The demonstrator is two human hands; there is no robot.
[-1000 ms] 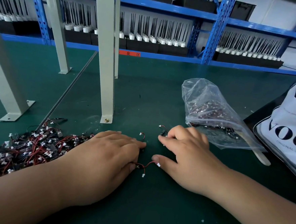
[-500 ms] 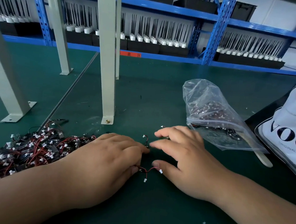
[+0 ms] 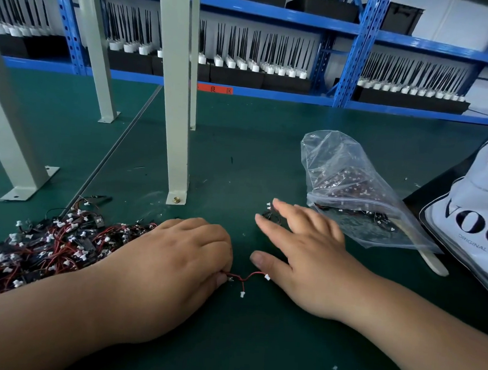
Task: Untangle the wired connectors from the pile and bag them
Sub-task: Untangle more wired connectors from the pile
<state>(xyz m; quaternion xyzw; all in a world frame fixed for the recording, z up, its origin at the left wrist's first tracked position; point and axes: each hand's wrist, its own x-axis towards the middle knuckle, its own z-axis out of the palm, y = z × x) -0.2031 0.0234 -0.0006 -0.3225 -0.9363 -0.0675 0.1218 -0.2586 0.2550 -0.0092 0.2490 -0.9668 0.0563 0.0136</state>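
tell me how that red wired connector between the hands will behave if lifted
Probably floppy: the wired connector lies in a loose curve. Likely very light, given thin wires and tiny white plugs. Its side branch could snag.

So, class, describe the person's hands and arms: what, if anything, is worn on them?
Both the left hand and right hand are bare: no gloves, rings or wristbands show. The left forearm and right forearm are uncovered too, with no sleeve in view. The right thumbnail is short and unpainted.
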